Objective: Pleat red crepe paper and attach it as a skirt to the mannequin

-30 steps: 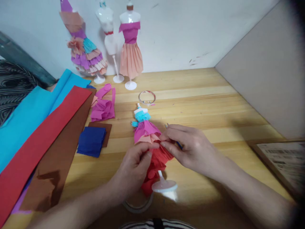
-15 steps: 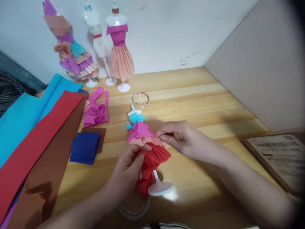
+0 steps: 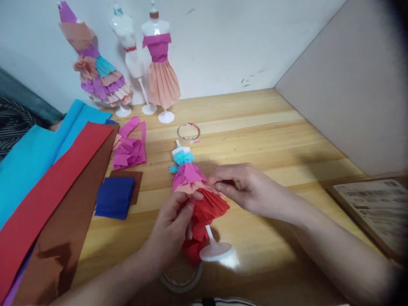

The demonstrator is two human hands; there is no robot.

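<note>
A small dress form lies tilted in front of me, its white round stand base toward me. It wears a cyan crepe-paper top, a magenta layer, a peach ruffle and a pleated red layer. Closed in a pinch, my left hand grips the red crepe paper just under the peach ruffle. On the other side my right hand pinches the right edge of the peach ruffle. Loose red paper hangs below my left fingers.
Three dressed or bare dress forms stand against the wall. Cyan, red and brown paper sheets lie at left, beside magenta scraps and folded blue paper. A tape roll, a ring and a labelled cardboard box are also on the table.
Both hands keep their pinches on the paper skirt. The whole view has shifted very slightly; nothing was let go.
</note>
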